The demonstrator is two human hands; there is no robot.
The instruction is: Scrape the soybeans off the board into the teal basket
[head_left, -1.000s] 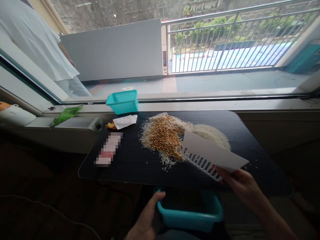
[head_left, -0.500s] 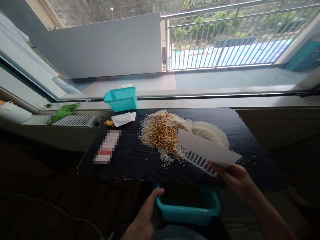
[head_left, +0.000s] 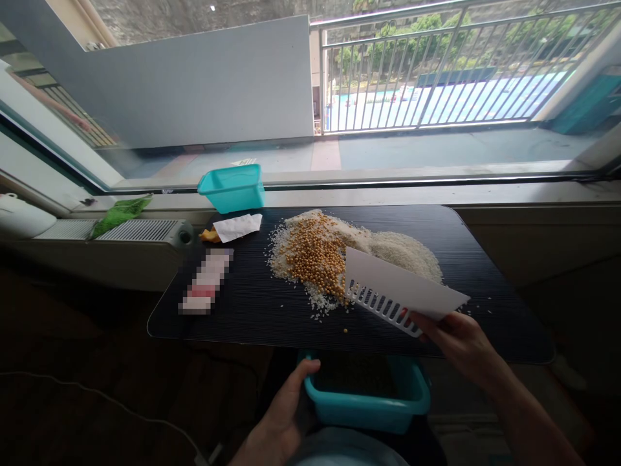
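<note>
My right hand (head_left: 456, 336) is closed on a white slotted scoop (head_left: 398, 281), gripped at its near right end. The scoop is tilted, its slots along the lower edge, and its left end is at the front of a heap of yellow soybeans (head_left: 317, 252). White rice (head_left: 407, 249) spreads around and to the right of the beans on the dark table. My left hand (head_left: 286, 414) is closed around the left rim of a turquoise basin (head_left: 363, 414) below the table's front edge; its thumb lies over the rim. The basin's inside is dark, and its contents are unclear.
A second turquoise basin (head_left: 233, 188) stands at the back left by the window. White paper (head_left: 237, 228) and a blurred pink-white item (head_left: 207, 281) lie on the table (head_left: 272, 323). A green cloth (head_left: 121, 215) rests on the radiator (head_left: 145, 231). A white cable (head_left: 111, 404) runs across the floor.
One loose soybean has rolled towards the table's front edge. The scoop and both hands have barely moved; the whole view has shifted slightly.
</note>
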